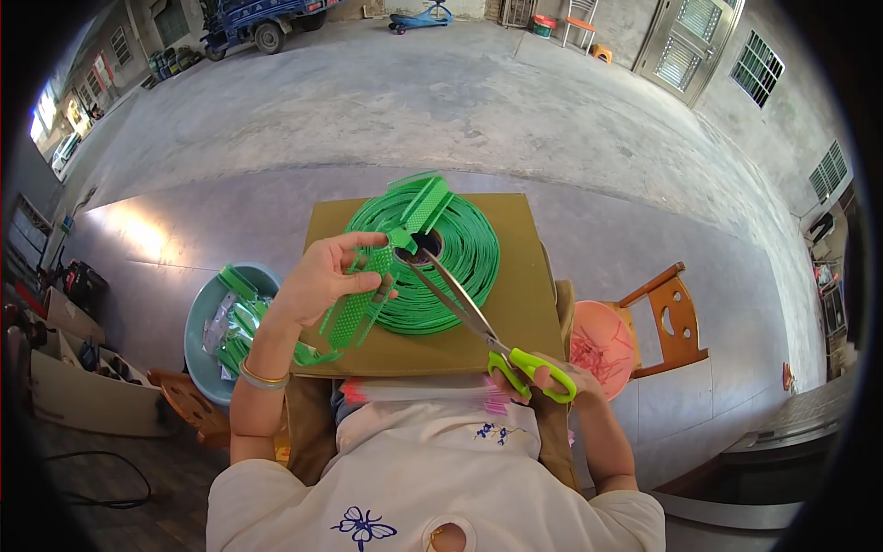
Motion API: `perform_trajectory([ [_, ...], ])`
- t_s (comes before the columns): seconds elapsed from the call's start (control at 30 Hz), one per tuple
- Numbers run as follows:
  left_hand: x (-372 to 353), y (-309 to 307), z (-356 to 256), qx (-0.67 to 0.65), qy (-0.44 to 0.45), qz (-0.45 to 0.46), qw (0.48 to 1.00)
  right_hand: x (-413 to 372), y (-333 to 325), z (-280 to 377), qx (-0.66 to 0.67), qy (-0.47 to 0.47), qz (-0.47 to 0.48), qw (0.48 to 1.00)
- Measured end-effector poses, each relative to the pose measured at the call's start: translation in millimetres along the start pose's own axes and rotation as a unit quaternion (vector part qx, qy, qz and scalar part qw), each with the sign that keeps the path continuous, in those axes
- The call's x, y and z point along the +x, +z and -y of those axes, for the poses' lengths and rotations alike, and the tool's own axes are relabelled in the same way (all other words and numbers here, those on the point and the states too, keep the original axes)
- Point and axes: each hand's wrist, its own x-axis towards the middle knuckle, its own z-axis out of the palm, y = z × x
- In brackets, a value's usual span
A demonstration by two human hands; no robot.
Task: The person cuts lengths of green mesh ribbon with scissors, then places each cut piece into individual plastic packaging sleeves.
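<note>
My left hand (322, 281) pinches a green perforated plastic strip (354, 308) between thumb and fingers, above the near left part of a large green roll (478, 248). The strip's lower end hangs toward the front edge of a brown board (520, 276) that bears the roll. More green strip (428, 207) lies folded across the top of the roll. My right hand (570, 379) is closed around the lime-green handles of a pair of scissors (469, 315). Their parted blades point up and left, with the tips near the roll's dark centre hole and close to the strip.
A blue basin (198, 322) with green pieces and clear plastic stands at the left, beside a wooden chair (189, 400). At the right are a pink basin (589, 317) holding thin red strips and another wooden chair (676, 322). A bundle of thin pinkish strips (423, 390) rests across my lap.
</note>
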Motion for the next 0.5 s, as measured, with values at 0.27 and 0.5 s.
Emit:
perform_trajectory([
  [0.27,-12,21,2,0.174,0.053,-0.123,0.975,36,20,16,-0.072,0.018,-0.037,0.997],
  [0.5,-11,22,8,0.16,0.06,-0.145,0.974,51,22,11,-0.08,-0.042,-0.048,0.995],
])
